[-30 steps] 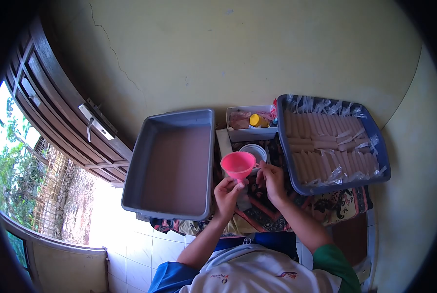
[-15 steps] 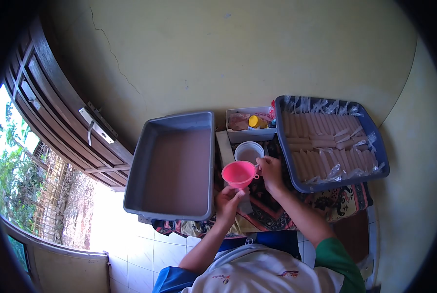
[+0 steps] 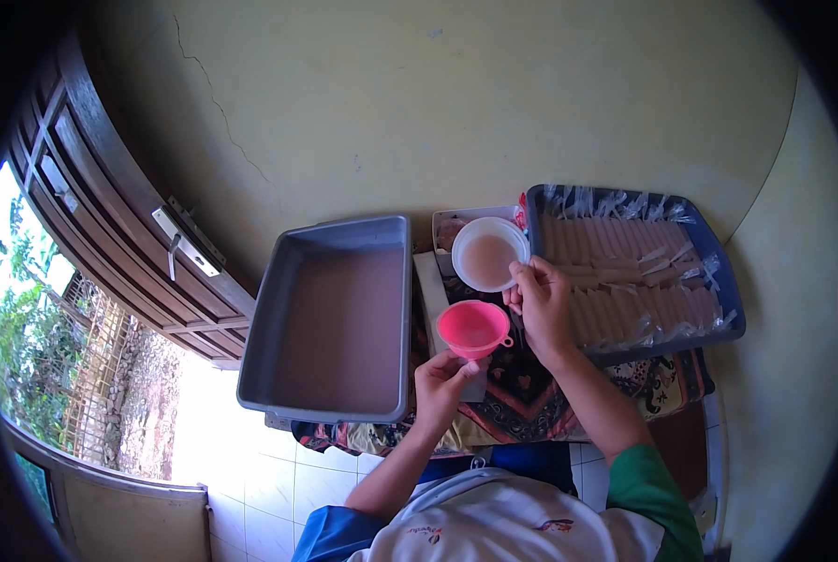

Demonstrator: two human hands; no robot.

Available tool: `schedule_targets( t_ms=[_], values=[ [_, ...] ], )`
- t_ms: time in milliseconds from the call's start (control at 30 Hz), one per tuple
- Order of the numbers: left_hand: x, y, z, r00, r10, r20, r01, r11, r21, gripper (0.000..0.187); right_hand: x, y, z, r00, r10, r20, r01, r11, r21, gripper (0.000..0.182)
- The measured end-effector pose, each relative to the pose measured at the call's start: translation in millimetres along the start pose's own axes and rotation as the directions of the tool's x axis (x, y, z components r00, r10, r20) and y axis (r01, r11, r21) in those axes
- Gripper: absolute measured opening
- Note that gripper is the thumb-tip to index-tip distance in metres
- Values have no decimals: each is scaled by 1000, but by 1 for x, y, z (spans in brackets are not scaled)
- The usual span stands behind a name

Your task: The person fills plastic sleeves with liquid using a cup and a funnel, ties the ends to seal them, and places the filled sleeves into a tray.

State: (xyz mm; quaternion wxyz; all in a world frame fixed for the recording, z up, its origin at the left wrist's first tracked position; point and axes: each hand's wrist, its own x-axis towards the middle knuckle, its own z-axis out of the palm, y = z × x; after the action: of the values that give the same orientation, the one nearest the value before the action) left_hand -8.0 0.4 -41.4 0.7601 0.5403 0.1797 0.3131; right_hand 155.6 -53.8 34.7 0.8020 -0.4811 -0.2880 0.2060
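My left hand [image 3: 445,384] is closed around the neck of a pink funnel [image 3: 473,325], whose wide mouth faces up. Below the funnel, a clear plastic sleeve [image 3: 475,386] hangs partly hidden behind my fingers. My right hand [image 3: 541,295] grips the rim of a white plastic cup [image 3: 490,227] holding some pale brownish liquid. The cup is raised above and beyond the funnel, apart from it. To the left stands a grey tub [image 3: 408,328] of brownish liquid. On the right, a dark blue tray [image 3: 739,304] holds rows of filled plastic tubes [image 3: 616,239].
A white box [image 3: 445,217] stands behind the cup, mostly covered by it. Patterned cloth [image 3: 522,398] covers the table under the containers. A wooden door [image 3: 129,206] stands at the left, and a plain wall [image 3: 475,103] rises behind the table.
My right hand has lifted the white cup from the table, up and toward the back. The funnel in my left hand has shifted slightly right.
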Motion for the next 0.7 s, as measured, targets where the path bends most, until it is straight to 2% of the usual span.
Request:
schedule_targets(
  t_ms=[233, 300, 700],
  values=[
    [10, 20, 14, 997, 45, 56, -46, 999, 22, 23, 7, -27, -4, 989, -132, 60, 138, 985, -106, 33],
    [14, 27, 19, 997, 49, 62, -51, 998, 28, 23, 9, -32, -3, 972, -215, 95, 231, 949, -215, 32],
    [23, 42, 31, 994, 92, 68, -94, 995, 41, 22, 24, -43, -5, 921, -361, 144, 388, 872, -299, 32]
  ],
)
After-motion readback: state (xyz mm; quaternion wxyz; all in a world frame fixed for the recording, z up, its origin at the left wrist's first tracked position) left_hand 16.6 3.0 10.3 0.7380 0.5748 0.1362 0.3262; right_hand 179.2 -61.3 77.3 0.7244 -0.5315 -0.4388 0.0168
